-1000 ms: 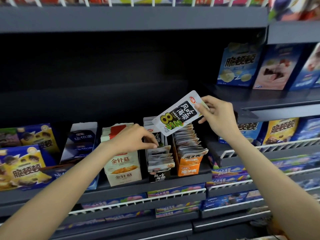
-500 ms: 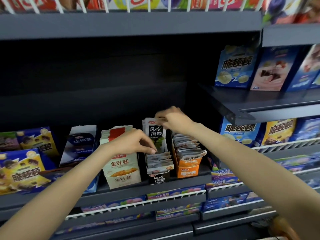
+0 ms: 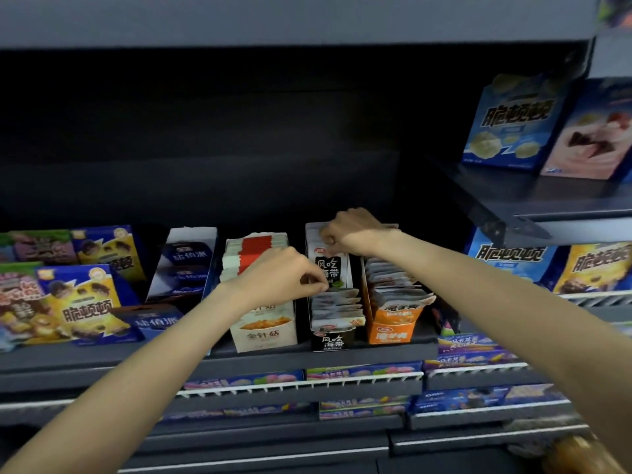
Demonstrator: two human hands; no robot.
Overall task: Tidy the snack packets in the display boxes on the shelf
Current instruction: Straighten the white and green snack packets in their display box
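Under our right hand (image 3: 352,230) stands the black display box (image 3: 331,338), and we pinch the top edge of an upright black packet (image 3: 327,268) at its back, most likely to seat it squarely behind the others. Our left hand (image 3: 280,278) reaches in from the left side, its fingertips (image 3: 319,286) curled onto the leaning stack of packets (image 3: 337,306) just in front of that upright one; we judge it presses them forward so a gap stays open for the packet. Whether the left fingers truly pinch a packet or only press, we cannot tell. Just left of our left hand sits the cream box (image 3: 263,331), partly hidden by our wrist; just right of our right forearm, the orange box (image 3: 391,331) holds its own fanned packets. All three boxes rest on the dark shelf (image 3: 102,360).
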